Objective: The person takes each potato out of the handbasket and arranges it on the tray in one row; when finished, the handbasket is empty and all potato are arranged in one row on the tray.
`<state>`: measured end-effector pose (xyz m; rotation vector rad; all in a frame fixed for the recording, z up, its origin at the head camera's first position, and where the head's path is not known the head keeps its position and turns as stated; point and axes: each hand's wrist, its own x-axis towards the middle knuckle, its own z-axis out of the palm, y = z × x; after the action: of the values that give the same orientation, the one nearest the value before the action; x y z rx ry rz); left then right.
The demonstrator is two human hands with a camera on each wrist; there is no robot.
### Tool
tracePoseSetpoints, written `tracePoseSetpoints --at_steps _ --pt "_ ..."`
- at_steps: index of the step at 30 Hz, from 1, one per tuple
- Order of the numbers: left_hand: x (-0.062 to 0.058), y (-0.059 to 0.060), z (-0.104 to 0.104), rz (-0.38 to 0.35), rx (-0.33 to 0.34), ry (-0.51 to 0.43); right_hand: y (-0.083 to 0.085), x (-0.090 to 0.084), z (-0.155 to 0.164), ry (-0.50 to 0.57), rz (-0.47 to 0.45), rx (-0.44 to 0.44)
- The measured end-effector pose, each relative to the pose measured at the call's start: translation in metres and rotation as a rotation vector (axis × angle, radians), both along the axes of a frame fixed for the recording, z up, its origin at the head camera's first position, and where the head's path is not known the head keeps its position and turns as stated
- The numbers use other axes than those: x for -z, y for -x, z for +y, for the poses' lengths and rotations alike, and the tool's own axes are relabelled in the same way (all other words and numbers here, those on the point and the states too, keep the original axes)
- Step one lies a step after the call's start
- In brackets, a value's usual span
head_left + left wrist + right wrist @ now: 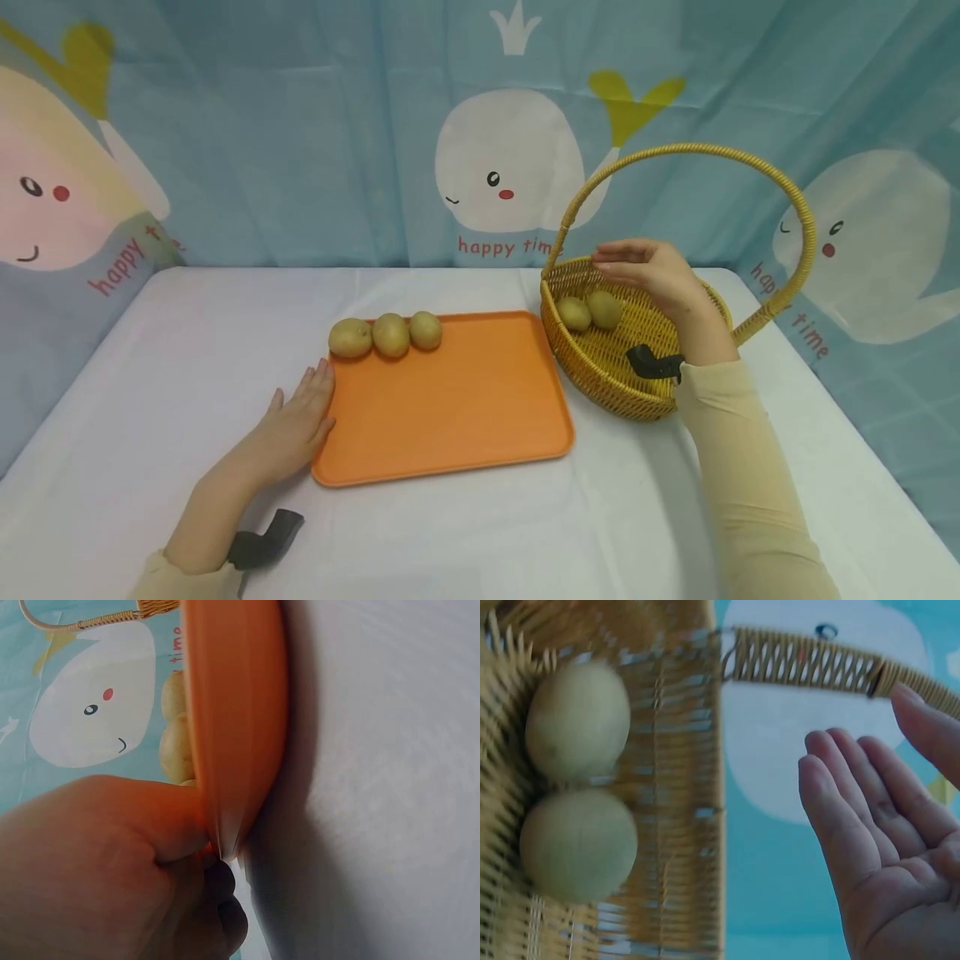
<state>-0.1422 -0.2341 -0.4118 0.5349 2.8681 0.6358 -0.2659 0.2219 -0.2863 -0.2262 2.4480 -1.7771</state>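
Beside the orange tray (450, 408), my left hand (292, 425) rests at its left edge, fingers fairly straight and thumb at the rim. The left wrist view shows that thumb against the tray's side (244, 697). Three potatoes (391, 336) sit in a row at the tray's back left corner. My right hand (652, 275) is raised over the wicker basket (607, 392), fingers extended and palm bare in the right wrist view. Inside the basket, two more potatoes (577, 844) lie side by side against its left part.
The basket's tall arched handle (701, 150) rises around my right hand and forearm. A white cloth (225, 333) covers the table. Behind it hangs a blue curtain (315, 167) with cartoon prints. Black wrist mounts (266, 540) sit on both wrists.
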Motion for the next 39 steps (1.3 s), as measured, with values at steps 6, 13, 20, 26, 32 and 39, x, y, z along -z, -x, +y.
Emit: tracePoseSetpoints --at_steps 6,13,20,26,32,39 --pt "-0.002 0.002 0.001 0.000 -0.003 0.007 0.013 0.005 0.020 -0.120 -0.030 -0.035" --pt "-0.005 0.005 0.004 0.002 0.008 0.009 0.024 0.014 0.040 -0.175 -0.094 -0.051" --pt "-0.007 0.008 0.005 -0.006 0.005 0.010 0.031 0.021 0.049 -0.191 -0.105 -0.070" --pt "-0.007 0.007 0.003 -0.012 -0.001 0.005 0.036 0.028 0.049 -0.241 -0.141 -0.119" --pt "-0.008 0.006 0.002 -0.013 0.001 0.006 0.038 0.036 0.052 -0.291 -0.181 -0.155" --pt "-0.001 0.003 0.000 -0.017 0.000 -0.001 0.041 0.050 0.052 -0.392 -0.221 -0.240"
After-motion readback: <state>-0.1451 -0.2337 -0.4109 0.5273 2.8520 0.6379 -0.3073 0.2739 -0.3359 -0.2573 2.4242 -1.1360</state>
